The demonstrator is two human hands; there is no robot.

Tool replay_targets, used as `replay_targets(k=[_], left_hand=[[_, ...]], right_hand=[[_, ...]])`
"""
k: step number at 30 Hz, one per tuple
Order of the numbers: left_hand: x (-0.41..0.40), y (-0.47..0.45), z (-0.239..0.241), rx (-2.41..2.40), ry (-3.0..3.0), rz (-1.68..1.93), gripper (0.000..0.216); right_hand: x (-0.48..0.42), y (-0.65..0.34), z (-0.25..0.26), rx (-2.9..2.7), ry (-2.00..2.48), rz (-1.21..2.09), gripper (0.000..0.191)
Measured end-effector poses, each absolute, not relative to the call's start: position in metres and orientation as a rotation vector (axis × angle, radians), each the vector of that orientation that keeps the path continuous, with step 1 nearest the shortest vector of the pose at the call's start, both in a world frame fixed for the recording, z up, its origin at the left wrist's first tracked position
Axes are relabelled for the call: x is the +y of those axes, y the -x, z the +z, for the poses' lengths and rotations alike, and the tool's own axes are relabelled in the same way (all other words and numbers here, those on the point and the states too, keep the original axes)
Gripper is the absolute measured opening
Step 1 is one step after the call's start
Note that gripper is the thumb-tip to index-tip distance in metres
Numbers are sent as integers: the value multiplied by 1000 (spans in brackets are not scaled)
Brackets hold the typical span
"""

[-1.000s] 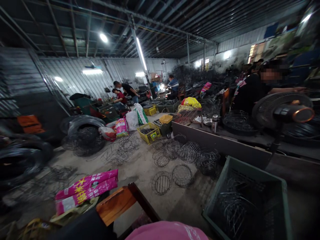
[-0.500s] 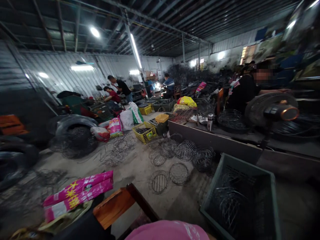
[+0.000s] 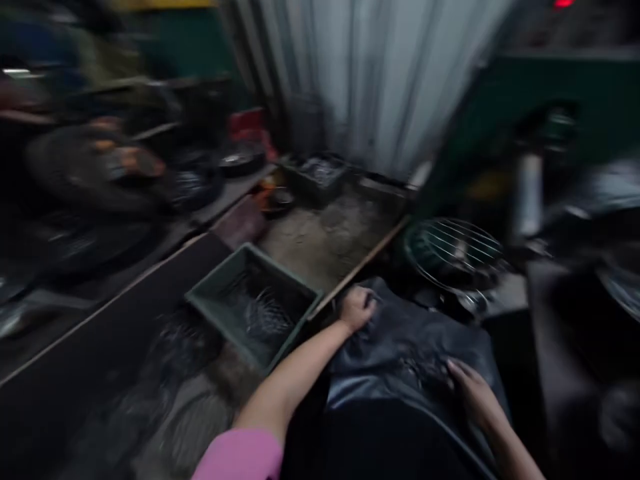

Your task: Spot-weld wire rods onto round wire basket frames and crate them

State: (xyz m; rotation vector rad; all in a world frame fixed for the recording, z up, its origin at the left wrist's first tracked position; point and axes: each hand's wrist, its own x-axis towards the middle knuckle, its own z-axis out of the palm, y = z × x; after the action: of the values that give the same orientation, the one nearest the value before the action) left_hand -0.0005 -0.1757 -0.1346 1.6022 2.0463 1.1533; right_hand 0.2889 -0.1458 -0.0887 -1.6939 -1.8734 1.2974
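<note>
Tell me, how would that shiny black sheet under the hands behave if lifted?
The black sheet would probably be floppy, since it creases near the left hand. Its smooth sheen suggests it might feel slippery. It seems unlikely to roll, being spread out beneath the right hand too.

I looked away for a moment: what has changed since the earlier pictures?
The view has swung right, so the green crate and fan sit further left in the picture. Newly in view, the left hand grips the black sheet; the right hand touches it, its hold unclear. The crate still holds wire pieces.
</note>
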Motion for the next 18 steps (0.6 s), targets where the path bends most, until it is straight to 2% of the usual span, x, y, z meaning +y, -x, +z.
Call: replay_targets(k=[3, 6, 18], left_hand=[[-169, 2, -139, 2069, -1635, 1063, 24], [-170, -3, -139, 2090, -1708, 1041, 25], [-181, -18, -136, 2168, -1897, 965, 21]], right_hand=[[-165, -325, -83, -1366, 1684, 1606, 33], [-167, -340, -78, -1161, 1594, 1643, 40], [-177, -358, -99, -1840, 1814, 955, 20]])
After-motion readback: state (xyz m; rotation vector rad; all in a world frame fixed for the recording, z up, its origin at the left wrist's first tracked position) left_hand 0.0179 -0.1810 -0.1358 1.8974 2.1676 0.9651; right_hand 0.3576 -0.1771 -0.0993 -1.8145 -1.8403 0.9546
